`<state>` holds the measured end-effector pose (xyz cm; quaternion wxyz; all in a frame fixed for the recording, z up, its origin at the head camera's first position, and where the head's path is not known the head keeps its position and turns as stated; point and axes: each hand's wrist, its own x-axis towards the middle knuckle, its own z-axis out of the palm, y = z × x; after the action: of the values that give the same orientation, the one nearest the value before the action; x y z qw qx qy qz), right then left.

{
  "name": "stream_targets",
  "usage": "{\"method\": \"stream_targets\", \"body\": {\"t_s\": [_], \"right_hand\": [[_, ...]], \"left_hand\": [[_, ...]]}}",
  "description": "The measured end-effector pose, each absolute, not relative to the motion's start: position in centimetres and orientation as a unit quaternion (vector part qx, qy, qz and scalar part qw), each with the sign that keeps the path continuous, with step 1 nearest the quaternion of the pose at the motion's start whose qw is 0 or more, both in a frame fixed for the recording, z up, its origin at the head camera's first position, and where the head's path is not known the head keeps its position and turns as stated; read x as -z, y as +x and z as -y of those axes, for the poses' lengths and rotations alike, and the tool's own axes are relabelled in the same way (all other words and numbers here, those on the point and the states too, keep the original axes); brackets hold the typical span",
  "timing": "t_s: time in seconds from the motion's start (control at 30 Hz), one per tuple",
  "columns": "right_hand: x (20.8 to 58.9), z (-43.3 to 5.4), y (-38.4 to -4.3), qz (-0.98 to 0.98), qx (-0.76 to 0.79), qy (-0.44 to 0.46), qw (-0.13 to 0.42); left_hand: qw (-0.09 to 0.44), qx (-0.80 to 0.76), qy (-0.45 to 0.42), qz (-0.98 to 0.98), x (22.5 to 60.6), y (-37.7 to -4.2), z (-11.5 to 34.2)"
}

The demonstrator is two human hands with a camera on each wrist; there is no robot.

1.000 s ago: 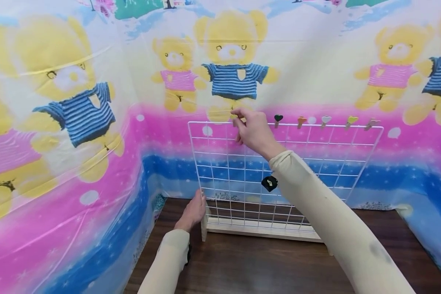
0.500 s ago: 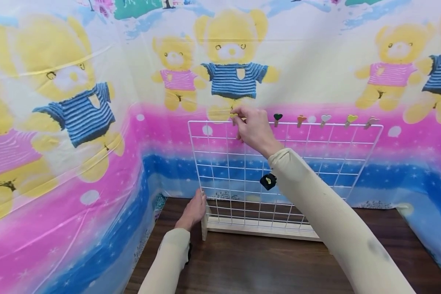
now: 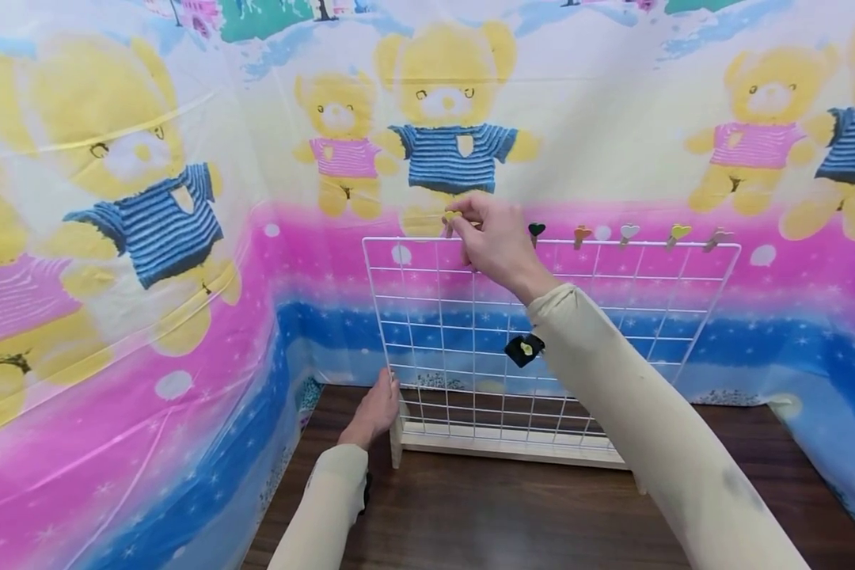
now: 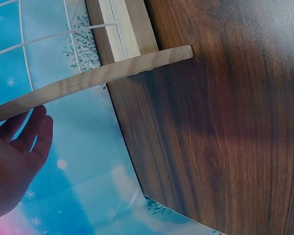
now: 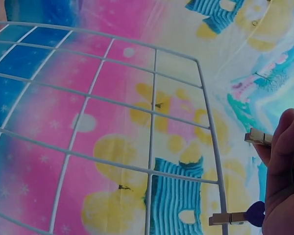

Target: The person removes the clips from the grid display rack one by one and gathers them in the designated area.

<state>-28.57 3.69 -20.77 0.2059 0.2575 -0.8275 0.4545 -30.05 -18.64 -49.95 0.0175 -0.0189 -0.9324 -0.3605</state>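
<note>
A clothespin with a yellow heart [image 3: 453, 215] is pinched between the thumb and fingers of my right hand [image 3: 499, 241], just above the top bar of a white wire grid [image 3: 474, 321]. The right wrist view shows the clothespin's wooden tips [image 5: 257, 137] apart from the bar. Beside it, a clothespin with a dark purple heart [image 5: 255, 214] is clipped on that bar; my hand hides it in the head view. At the grid's left end, my left hand [image 3: 378, 408] touches the wooden side post [image 4: 88, 78] with lightly bent, extended fingers.
Several heart clothespins, including dark green [image 3: 537, 229], orange [image 3: 581, 233], white [image 3: 628, 233] and yellow [image 3: 679, 232], line the top bar to the right. The grid's wooden base [image 3: 506, 454] stands on a dark brown table [image 3: 513, 514]. A bear-print cloth [image 3: 598, 142] hangs close behind.
My right hand has risen slightly, lifting the yellow heart clothespin off the top bar. The left hand has stayed at the side post.
</note>
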Motion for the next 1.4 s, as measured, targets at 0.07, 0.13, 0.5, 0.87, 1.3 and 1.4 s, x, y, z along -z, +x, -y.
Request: {"method": "stream_targets", "body": {"t_s": [0.07, 0.13, 0.5, 0.87, 1.3, 1.4], "right_hand": [[21.0, -4.1, -28.1, 0.828, -0.461, 0.255, 0.19], [21.4, -4.6, -27.5, 0.829, -0.469, 0.253, 0.173], [26.9, -7.8, -24.5, 0.821, -0.488, 0.27, 0.122], [35.1, -10.0, -23.1, 0.832, -0.479, 0.272, 0.068], [46.4, -11.1, -23.1, 0.85, -0.475, 0.225, -0.002], [48.8, -11.4, -23.3, 0.849, -0.479, 0.224, -0.014]], "left_hand": [[0.016, 0.359, -0.021, 0.933, 50.0, -30.0, 18.6], [0.015, 0.357, -0.021, 0.934, 50.0, -30.0, 18.6], [0.01, 0.359, -0.024, 0.933, 49.9, -30.1, 18.9], [0.01, 0.352, -0.029, 0.936, 49.8, -30.1, 18.7], [0.007, 0.355, -0.03, 0.935, 49.7, -30.0, 18.8], [0.006, 0.357, -0.029, 0.933, 49.8, -30.0, 18.8]]}}
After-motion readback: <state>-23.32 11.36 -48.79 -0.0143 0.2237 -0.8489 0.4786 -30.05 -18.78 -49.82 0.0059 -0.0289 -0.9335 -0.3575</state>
